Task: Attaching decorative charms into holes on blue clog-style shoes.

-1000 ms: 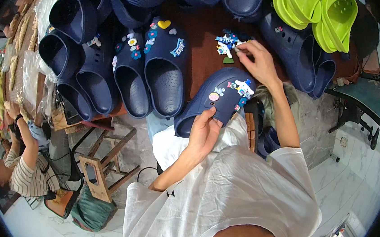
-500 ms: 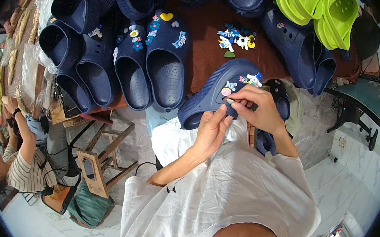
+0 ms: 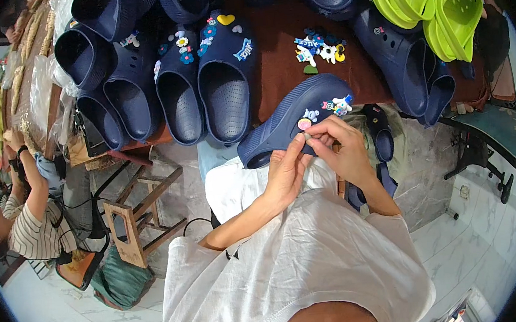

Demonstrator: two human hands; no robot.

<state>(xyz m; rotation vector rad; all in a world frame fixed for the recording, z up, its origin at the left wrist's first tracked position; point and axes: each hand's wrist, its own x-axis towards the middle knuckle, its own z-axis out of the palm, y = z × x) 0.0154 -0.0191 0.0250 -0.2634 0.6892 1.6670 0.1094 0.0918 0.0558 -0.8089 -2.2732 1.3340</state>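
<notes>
A navy clog [image 3: 287, 112] is tilted on its side above my lap, with its heel strap to the lower left. Several charms [image 3: 327, 108] are fixed along its upper. My left hand [image 3: 287, 174] grips the clog's near side, the thumb reaching up over it. Beside that thumb, my right hand [image 3: 346, 147] is closed in a pinch on a small pale charm [image 3: 307, 136], mostly covered by fingertips. A pile of loose charms [image 3: 320, 48] lies on the brown cloth [image 3: 282, 88] beyond the clog.
Navy clogs [image 3: 225, 102], some with charms, line the table at left and back. More navy clogs [image 3: 406, 65] and green clogs [image 3: 457, 15] are at right. A wooden stool frame [image 3: 126, 234] stands lower left. Another person [image 3: 36, 223] sits at far left.
The clog and both my hands have shifted slightly up and left. My fingertips have drawn closer together around the small pale charm at the clog's edge.
</notes>
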